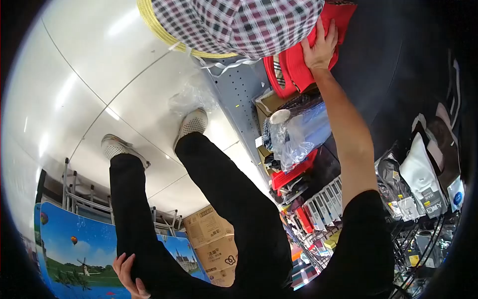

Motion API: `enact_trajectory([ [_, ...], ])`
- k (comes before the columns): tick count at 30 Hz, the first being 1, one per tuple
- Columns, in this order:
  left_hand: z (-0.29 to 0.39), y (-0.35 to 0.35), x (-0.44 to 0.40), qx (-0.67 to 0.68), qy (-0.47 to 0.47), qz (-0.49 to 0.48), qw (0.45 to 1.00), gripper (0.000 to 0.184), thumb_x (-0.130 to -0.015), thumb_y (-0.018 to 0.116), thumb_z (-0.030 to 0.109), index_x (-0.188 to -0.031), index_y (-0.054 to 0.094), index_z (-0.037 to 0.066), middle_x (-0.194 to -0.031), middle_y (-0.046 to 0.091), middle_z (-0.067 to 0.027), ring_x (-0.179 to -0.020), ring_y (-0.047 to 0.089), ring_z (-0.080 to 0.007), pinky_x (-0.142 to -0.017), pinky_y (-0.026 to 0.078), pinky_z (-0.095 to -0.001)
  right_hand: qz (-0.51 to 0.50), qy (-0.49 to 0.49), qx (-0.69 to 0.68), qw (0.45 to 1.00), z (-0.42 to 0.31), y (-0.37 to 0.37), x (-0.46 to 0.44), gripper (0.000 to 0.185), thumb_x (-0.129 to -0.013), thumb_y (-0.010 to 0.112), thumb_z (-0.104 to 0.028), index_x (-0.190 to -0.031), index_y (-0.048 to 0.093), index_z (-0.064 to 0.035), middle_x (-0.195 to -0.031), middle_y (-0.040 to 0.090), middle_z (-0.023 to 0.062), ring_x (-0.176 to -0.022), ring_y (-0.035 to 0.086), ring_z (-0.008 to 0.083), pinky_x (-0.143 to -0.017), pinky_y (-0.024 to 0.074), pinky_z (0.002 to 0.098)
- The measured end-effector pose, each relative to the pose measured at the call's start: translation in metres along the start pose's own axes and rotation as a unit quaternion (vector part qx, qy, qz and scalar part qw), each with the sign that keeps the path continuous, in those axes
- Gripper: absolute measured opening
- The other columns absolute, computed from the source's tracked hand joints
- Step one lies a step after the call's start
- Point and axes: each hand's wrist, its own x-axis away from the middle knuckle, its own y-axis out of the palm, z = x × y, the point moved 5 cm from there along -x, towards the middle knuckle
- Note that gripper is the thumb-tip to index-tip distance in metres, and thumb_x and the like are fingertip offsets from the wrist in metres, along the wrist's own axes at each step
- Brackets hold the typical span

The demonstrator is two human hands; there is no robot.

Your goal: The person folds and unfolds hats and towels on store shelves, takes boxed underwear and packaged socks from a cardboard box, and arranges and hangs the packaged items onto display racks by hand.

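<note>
At the upper right, my right hand (321, 49) presses with its fingers spread on red fabric hats (294, 67) on the shelf. Beside them, a checkered hat (239, 25) with a yellow brim and white ties fills the top of the view. At the lower left, my left hand (130, 276) rests against the black trouser leg (132, 214), its fingers slightly apart and no object visible in it.
A perforated grey shelf (236, 94) holds plastic-wrapped goods (298, 134) and a red basket (294, 172). Packaged socks (423, 172) hang at right. Cardboard boxes (211, 239), folding tables with printed tops (79, 249) and a clear plastic bag (191, 99) are near the legs.
</note>
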Motion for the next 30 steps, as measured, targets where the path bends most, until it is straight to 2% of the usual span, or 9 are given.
enact_trajectory([
  [7, 0.003, 0.01, -0.021, 0.023, 0.085, 0.027, 0.996, 0.057, -0.087, 0.04, 0.043, -0.111, 0.058, -0.005, -0.109, 0.062, -0.0172, -0.11, 0.051, -0.0383, -0.102, 0.028, -0.0524, -0.042, 0.002, 0.06, 0.997, -0.005, -0.035, -0.01, 0.071, -0.08, 0.061, -0.055, -0.143, 0.035, -0.0326, -0.148, 0.025, 0.0218, -0.132, 0.026, 0.0469, -0.102, 0.0295, 0.0614],
  [9, 0.002, 0.012, -0.014, 0.032, 0.078, 0.028, 0.996, 0.055, -0.087, 0.04, 0.043, -0.11, 0.058, -0.004, -0.108, 0.063, -0.0168, -0.108, 0.052, -0.0375, -0.101, 0.029, -0.0515, 0.038, 0.017, 0.068, 0.997, -0.028, -0.062, -0.011, 0.072, -0.081, 0.061, -0.054, -0.142, 0.037, -0.0229, -0.144, 0.029, 0.0269, -0.13, 0.029, 0.0472, -0.102, 0.0277, 0.0608],
  [10, -0.001, 0.013, -0.011, 0.036, 0.072, 0.033, 0.996, 0.053, -0.087, 0.041, 0.042, -0.108, 0.059, -0.004, -0.107, 0.063, -0.0164, -0.106, 0.053, -0.0369, -0.1, 0.031, -0.0504, 0.074, 0.036, 0.065, 0.995, -0.05, -0.083, -0.007, 0.076, -0.08, 0.065, -0.049, -0.14, 0.038, -0.01, -0.141, 0.03, 0.032, -0.127, 0.032, 0.047, -0.105, 0.0254, 0.057],
  [13, -0.009, 0.015, -0.001, 0.049, 0.067, 0.039, 0.996, 0.052, -0.087, 0.041, 0.041, -0.107, 0.059, -0.004, -0.107, 0.063, -0.0163, -0.106, 0.053, -0.0371, -0.1, 0.031, -0.0495, 0.191, 0.096, -0.064, 0.975, -0.073, -0.113, 0.038, 0.074, -0.075, 0.078, -0.022, -0.128, 0.036, 0.0082, -0.128, 0.038, 0.0264, -0.123, 0.035, 0.0388, -0.106, 0.0262, 0.0453],
  [14, -0.011, 0.015, 0.001, 0.05, 0.065, 0.038, 0.996, 0.051, -0.087, 0.041, 0.039, -0.109, 0.058, -0.004, -0.107, 0.063, -0.0164, -0.106, 0.053, -0.0366, -0.099, 0.032, -0.0484, 0.134, 0.16, 0.013, 0.978, -0.077, -0.122, 0.056, 0.073, -0.075, 0.078, -0.02, -0.124, 0.034, 0.0084, -0.123, 0.04, 0.0234, -0.117, 0.04, 0.0346, -0.101, 0.0319, 0.0432],
  [17, -0.016, 0.016, 0.002, 0.086, 0.066, 0.052, 0.993, 0.048, -0.086, 0.043, 0.035, -0.11, 0.057, -0.003, -0.108, 0.063, -0.0167, -0.107, 0.052, -0.0361, -0.098, 0.033, -0.0476, 0.121, 0.502, -0.267, 0.814, -0.065, -0.1, 0.12, 0.05, -0.082, 0.075, -0.028, -0.112, 0.043, -0.0025, -0.113, 0.048, 0.0147, -0.103, 0.052, 0.0252, -0.095, 0.0421, 0.0405],
  [18, -0.017, 0.017, 0.001, 0.085, 0.068, 0.053, 0.993, 0.048, -0.086, 0.043, 0.035, -0.11, 0.057, -0.003, -0.108, 0.063, -0.0167, -0.107, 0.052, -0.0361, -0.098, 0.033, -0.0476, 0.123, 0.502, -0.268, 0.813, -0.07, -0.095, 0.121, 0.05, -0.082, 0.075, -0.028, -0.112, 0.043, -0.0025, -0.113, 0.048, 0.0147, -0.103, 0.052, 0.0252, -0.095, 0.0421, 0.0405],
  [20, -0.021, 0.016, 0.003, 0.092, 0.059, 0.047, 0.993, 0.044, -0.085, 0.044, 0.032, -0.109, 0.057, -0.003, -0.108, 0.062, -0.0171, -0.107, 0.052, -0.036, -0.098, 0.033, -0.0469, 0.076, 0.648, -0.509, 0.562, -0.081, -0.06, 0.139, 0.055, -0.08, 0.077, -0.026, -0.118, 0.043, -0.0046, -0.12, 0.05, 0.0128, -0.103, 0.054, 0.0233, -0.09, 0.0455, 0.0394],
  [30, -0.025, 0.012, 0.0, 0.089, 0.058, 0.034, 0.994, 0.039, -0.086, 0.045, 0.028, -0.105, 0.058, -0.003, -0.105, 0.063, -0.0157, -0.107, 0.052, -0.0356, -0.098, 0.034, -0.0457, 0.06, 0.599, -0.646, 0.469, -0.032, -0.049, 0.113, 0.042, -0.086, 0.069, -0.029, -0.12, 0.056, -0.0091, -0.119, 0.061, 0.008, -0.106, 0.059, 0.0226, -0.091, 0.0483, 0.0401],
])
